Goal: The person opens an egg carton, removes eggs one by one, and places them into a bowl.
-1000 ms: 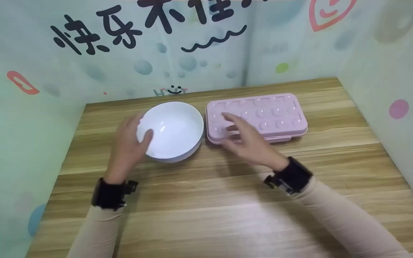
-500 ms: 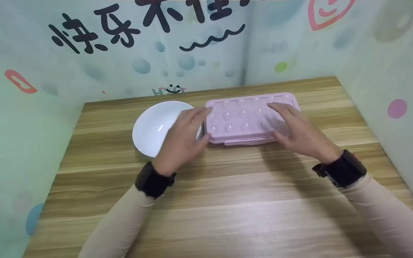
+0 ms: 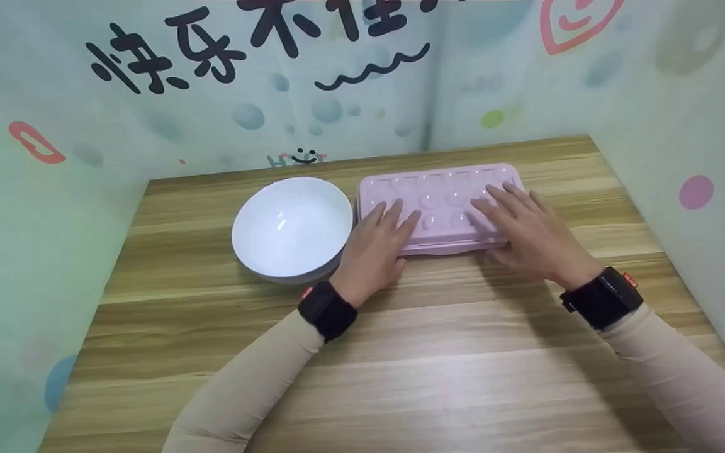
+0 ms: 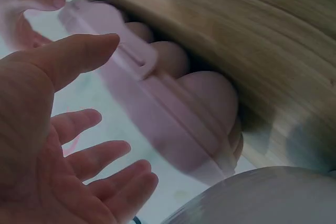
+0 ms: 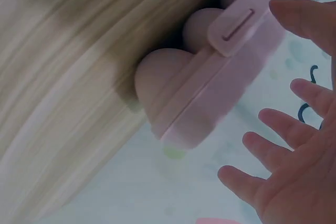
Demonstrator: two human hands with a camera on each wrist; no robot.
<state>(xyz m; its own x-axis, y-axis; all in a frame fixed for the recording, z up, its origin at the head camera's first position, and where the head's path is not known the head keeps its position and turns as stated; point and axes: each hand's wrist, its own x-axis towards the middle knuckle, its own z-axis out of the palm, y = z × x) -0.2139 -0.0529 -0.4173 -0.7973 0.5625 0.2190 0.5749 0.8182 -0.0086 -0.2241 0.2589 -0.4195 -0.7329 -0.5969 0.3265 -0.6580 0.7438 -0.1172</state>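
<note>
A pink plastic egg box with a domed lid lies closed on the table. Its front clasp shows in the left wrist view, and rounded egg cups bulge beneath the rim. My left hand is at the box's front left, straight fingers over the lid and thumb near the clasp. At the right end, my right hand spreads its fingers over the lid, thumb low in front. Whether either hand touches the box is hard to tell. The box's contents are hidden.
A white bowl stands just left of the box, close to my left wrist. The wooden table ends at a printed back wall, with more printed wall along both sides.
Both hands have moved right: the left from the bowl's left side to the box's front left, the right from the box's left part to its right end. Bowl and box look unmoved.
</note>
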